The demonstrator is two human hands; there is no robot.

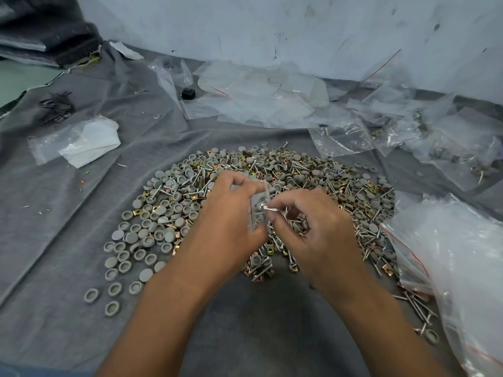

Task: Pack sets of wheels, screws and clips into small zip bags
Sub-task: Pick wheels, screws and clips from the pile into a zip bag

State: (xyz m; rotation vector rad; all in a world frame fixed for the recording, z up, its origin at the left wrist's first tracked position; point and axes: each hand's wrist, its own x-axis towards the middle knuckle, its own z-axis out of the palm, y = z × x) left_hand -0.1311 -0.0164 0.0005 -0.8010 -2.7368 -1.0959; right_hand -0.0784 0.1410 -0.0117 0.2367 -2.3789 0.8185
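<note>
Zip bag (257, 210), small and clear, is held up between both hands just above the middle of the heap. The left hand (231, 213) has its fingers curled round the bag's left edge, thumb and forefinger pinching it near the top. The right hand (307, 227) pinches a bunch of screws (272, 209) between thumb and fingertips, their heads at the bag's mouth; the bag is blurred, so I cannot tell whether they are partly inside it.

Under the hands lies a broad heap (272, 172) of grey wheels (136, 238), silver screws and brass-coloured clips (269, 251), all mixed together on a grey cloth (68, 227). The wheels thin out toward the left and near edge, some lying apart from the heap with their hollow side up.

To the right, touching the heap's edge, sits a large clear plastic bag (457, 254) with red lines across it. Farther back on the right are filled small bags (449, 151) with parts inside. Behind the heap, flat empty bags (261, 99) lie spread near the pale wall (272, 28). A small black object (188, 93) sits among them. On the left, a clear bag holding white paper (87, 142) rests on the cloth, and beyond it a bundle of dark ties (57, 106).
</note>
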